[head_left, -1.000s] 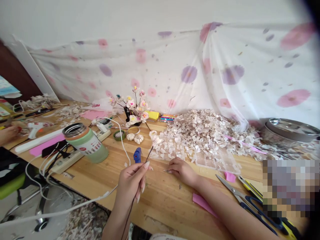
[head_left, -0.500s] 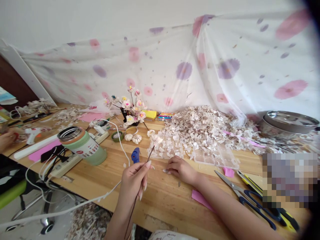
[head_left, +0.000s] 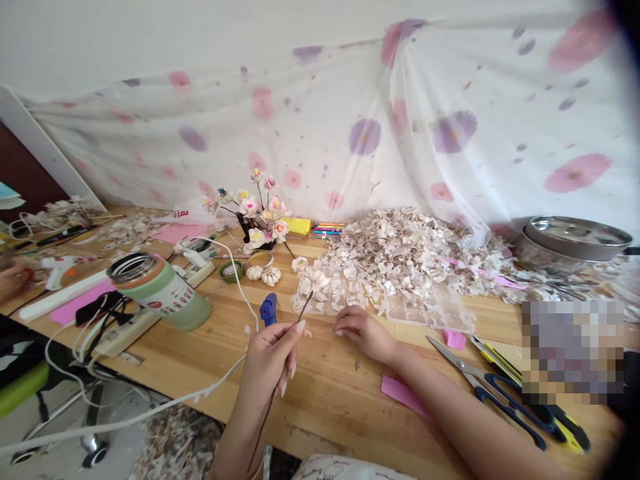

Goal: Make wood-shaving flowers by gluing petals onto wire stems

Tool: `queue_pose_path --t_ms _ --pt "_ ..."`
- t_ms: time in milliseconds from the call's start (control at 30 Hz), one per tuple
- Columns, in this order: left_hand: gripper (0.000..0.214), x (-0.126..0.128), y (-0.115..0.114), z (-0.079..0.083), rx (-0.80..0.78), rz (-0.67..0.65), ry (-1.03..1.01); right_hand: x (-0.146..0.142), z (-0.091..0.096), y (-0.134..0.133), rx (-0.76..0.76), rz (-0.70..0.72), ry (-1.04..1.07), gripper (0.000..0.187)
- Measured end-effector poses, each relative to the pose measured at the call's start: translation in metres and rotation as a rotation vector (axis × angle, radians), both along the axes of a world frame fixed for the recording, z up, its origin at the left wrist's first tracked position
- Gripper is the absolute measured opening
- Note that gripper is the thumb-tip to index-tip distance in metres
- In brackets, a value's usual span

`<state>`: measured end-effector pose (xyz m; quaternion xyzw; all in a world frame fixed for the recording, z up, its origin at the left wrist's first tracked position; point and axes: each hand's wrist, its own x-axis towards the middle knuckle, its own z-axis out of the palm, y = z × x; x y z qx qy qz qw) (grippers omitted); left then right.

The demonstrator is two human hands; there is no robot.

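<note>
My left hand (head_left: 273, 357) pinches a thin dark wire stem (head_left: 301, 309) between thumb and fingers, its tip pointing up toward a clear plastic compartment box (head_left: 385, 303) of white petals. My right hand (head_left: 364, 333) rests on the wooden table (head_left: 330, 393) just in front of that box, fingers curled with the fingertips pressed on something small and pale that I cannot make out. A blue glue gun (head_left: 269, 309) lies just left of my left hand.
A large heap of white petals (head_left: 410, 250) lies behind the box. A small flower arrangement (head_left: 257, 213), a green jar (head_left: 160, 288), a power strip with cables (head_left: 150, 313), scissors (head_left: 493, 393), a pink scrap (head_left: 400, 390) and a metal bowl (head_left: 575, 240) are around. Another person's hand (head_left: 13, 277) shows at the far left.
The view shifted slightly left and down. My right hand slid a little closer to the petal box; my left hand keeps its hold on the wire stem.
</note>
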<state>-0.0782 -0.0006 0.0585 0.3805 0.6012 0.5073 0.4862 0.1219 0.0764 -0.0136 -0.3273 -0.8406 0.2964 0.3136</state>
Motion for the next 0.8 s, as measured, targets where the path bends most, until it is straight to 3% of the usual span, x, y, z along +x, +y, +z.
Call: queue_pose_path --t_ms 200,367,600,800 --pt "0.038 0.002 0.002 0.002 -0.106 -0.155 0.115 0.040 0.058 0.002 -0.112 -0.095 0.103 0.017" --pt "0.035 0.013 0.007 -0.003 -0.248 -0.390 0.246 0.070 0.094 -0.009 -0.176 -0.048 -0.064 0.018" --pt "0.030 0.024 0.011 -0.010 -0.317 -0.522 0.331 0.076 0.114 -0.022 -0.224 -0.062 -0.201 0.018" --pt "0.029 0.026 0.013 -0.013 -0.290 -0.551 0.343 0.067 0.108 -0.018 -0.250 -0.017 -0.250 0.016"
